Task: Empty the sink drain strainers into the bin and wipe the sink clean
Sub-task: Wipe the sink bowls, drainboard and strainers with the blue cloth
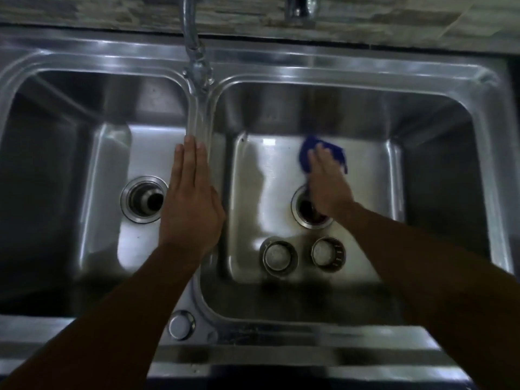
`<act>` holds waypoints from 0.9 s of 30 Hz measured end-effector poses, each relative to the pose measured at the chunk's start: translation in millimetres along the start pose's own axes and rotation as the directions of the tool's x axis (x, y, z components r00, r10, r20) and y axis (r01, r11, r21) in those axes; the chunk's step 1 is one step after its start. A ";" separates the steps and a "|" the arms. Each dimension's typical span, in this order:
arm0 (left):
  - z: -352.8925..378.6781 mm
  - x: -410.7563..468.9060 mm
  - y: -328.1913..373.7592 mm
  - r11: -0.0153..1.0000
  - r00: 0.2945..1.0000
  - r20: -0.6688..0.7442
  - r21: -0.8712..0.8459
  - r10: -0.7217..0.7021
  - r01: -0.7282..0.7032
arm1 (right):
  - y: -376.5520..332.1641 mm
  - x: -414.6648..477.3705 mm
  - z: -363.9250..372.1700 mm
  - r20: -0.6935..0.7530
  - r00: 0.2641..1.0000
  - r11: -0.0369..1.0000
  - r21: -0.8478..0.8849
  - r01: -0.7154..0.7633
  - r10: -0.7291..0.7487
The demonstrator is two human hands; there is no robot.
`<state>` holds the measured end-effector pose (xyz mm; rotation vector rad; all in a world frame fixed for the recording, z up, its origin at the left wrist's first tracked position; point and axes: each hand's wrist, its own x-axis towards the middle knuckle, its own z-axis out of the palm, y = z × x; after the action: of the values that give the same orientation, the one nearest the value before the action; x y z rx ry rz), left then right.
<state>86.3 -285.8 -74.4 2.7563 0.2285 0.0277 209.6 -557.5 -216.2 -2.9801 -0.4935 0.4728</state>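
Observation:
A steel double sink [281, 63] fills the view. My right hand [327, 184] presses a blue cloth [336, 153] flat on the floor of the right basin, just behind its open drain [305, 211]. Two round metal strainers [280, 256] [327, 254] stand on the right basin floor near the front, out of the drains. My left hand [191, 198] lies flat, fingers together, on the divider between the basins and holds nothing. The left basin's drain [143, 199] is open with no strainer in it.
A chrome faucet [194, 46] hangs over the divider at the back, with a second tap [299, 8] to its right. A round cap [181, 325] sits on the front rim. A stone-patterned wall runs behind the sink.

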 end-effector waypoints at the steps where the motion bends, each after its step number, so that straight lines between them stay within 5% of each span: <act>1: 0.3 0.1 -0.4 1.000 1.000 0.001 -0.003 0.005 -0.005 | 29.9 -6.6 -5.5 0.007 0.997 0.997 -0.027 -0.073 0.073; 5: -0.9 0.3 1.8 0.999 1.000 -0.011 -0.033 0.015 -0.015 | 94.9 -29.6 -22.6 -0.030 0.924 0.924 0.031 -0.380 0.381; 9: -1.7 -1.3 3.8 0.999 1.000 -0.023 -0.041 0.016 -0.017 | 42.5 -8.4 -29.4 -0.001 0.867 0.859 0.139 -0.493 0.498; 13: -1.0 0.3 1.8 0.998 0.999 -0.029 -0.052 0.027 -0.028 | -24.7 7.1 -8.2 0.038 0.999 0.998 0.054 0.011 -0.013; 16: -1.5 -0.7 -0.6 0.996 0.999 -0.034 -0.083 0.023 -0.026 | -41.7 12.6 -2.7 0.118 0.938 0.945 0.040 0.325 -0.327; 19: -1.9 -1.6 -1.0 0.996 0.998 -0.043 -0.075 0.045 -0.049 | -7.3 10.7 -7.1 0.146 0.893 0.904 0.033 0.426 -0.426; 23: -1.4 -1.4 -1.0 0.994 0.997 -0.064 -0.090 0.047 -0.053 | 75.5 -21.4 -12.5 0.131 0.990 0.996 -0.057 0.067 -0.059; 27: -4.0 -2.1 2.8 0.996 0.995 -0.080 -0.060 0.060 -0.065 | 114.6 -82.0 -9.2 0.162 0.963 0.976 -0.044 -0.212 0.216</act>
<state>84.5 -287.2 -69.6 2.7023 0.1590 0.1562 173.2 -692.9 -199.0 -3.0487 -0.1883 0.7439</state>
